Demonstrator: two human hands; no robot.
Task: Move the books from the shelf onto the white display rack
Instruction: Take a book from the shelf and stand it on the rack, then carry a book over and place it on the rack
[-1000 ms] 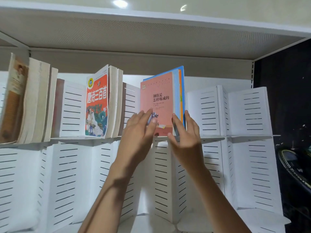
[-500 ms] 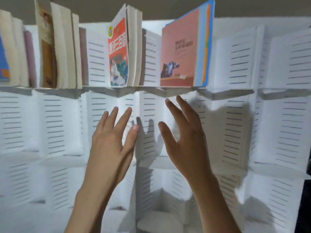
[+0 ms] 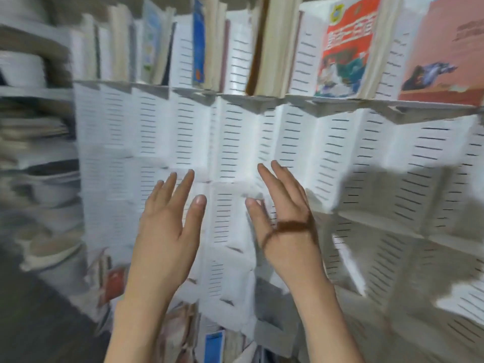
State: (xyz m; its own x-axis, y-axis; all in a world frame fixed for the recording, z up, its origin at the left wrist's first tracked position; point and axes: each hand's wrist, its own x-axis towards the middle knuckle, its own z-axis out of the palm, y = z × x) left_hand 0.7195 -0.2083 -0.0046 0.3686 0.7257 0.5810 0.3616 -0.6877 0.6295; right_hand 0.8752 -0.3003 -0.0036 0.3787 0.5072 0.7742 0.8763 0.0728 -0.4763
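Hands, L (image 3: 167, 231) & R (image 3: 284, 221), fingers spread, nothing held, before white rack (image 3: 235, 142).

Matt white slotted rack panels (image 3: 235, 142), glossy red paper book cover (image 3: 343, 48), cream paper page edges (image 3: 272, 48)

Honestly nothing here reads cleanly, it's all motion blur. The red book (image 3: 343, 51) on the top shelf of the white display rack (image 3: 235, 142) has big white characters across its cover plus a round yellow-and-green badge in the corner, but I can't make out either. The salmon book (image 3: 447, 56) at far right has a couple of dark lines of title text, also smeared beyond reading
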